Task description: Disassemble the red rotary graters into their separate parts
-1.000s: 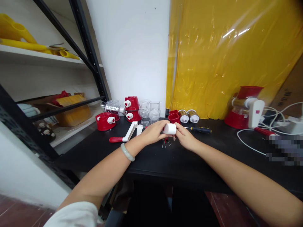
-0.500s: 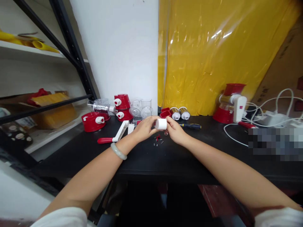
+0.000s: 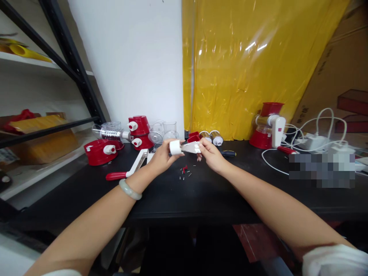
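Note:
My left hand (image 3: 161, 158) is closed around a short white cylindrical cap (image 3: 174, 147), held just above the table. With its fingertips, my right hand (image 3: 212, 155) pinches a flat, tapered white piece (image 3: 191, 147) whose other end reaches to the cap's mouth. I cannot tell whether the two parts are joined. Below them lie several small screws (image 3: 184, 178) around a small red part (image 3: 184, 168). A white crank with a red grip (image 3: 116, 176) lies to the left of my left hand. Partly behind my right hand is a dark-handled screwdriver (image 3: 229, 153).
Red grater bases (image 3: 99, 153) and clear plastic hoppers (image 3: 169, 128) stand at the back left. Metal grater drums (image 3: 216, 138) lie at the back centre. An assembled rotary grater (image 3: 266, 126) stands on the right, near white cables and plugs (image 3: 316, 142). A shelf rack (image 3: 83, 82) borders the left.
My hands have moved apart, and the tapered white piece now shows between them. The cap has turned and shifted left with my left hand. The whole view has shifted slightly.

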`<act>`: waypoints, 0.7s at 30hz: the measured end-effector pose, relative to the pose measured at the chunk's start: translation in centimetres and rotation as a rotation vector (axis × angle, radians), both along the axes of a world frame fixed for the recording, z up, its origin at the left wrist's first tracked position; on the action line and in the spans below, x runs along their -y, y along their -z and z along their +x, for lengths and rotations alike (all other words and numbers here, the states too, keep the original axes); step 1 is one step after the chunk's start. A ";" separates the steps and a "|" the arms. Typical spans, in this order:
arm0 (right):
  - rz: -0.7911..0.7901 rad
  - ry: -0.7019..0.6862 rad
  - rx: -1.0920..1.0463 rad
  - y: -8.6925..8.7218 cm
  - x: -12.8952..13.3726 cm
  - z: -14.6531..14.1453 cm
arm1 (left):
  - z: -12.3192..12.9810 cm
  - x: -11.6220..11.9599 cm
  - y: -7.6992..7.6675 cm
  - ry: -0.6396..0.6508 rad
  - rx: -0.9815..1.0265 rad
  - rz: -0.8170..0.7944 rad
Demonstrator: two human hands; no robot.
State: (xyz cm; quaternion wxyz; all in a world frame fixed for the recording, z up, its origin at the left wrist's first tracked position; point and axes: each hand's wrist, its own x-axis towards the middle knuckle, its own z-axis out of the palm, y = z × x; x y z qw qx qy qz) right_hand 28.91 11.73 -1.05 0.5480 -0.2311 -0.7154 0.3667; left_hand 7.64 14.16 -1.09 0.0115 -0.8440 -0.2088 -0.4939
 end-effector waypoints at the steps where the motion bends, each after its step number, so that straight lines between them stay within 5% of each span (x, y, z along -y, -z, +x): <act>1: -0.008 -0.032 -0.005 -0.2 0.0 0.2 | -0.2 -0.1 0.0 0.005 0.007 -0.021; 12: -0.132 -0.083 -0.119 0.0 -0.5 0.5 | -1.0 -0.6 -0.4 -0.044 0.087 -0.146; 21: -0.324 -0.216 -0.261 0.9 -0.4 -0.3 | 0.1 1.5 -2.6 -0.046 0.250 -0.653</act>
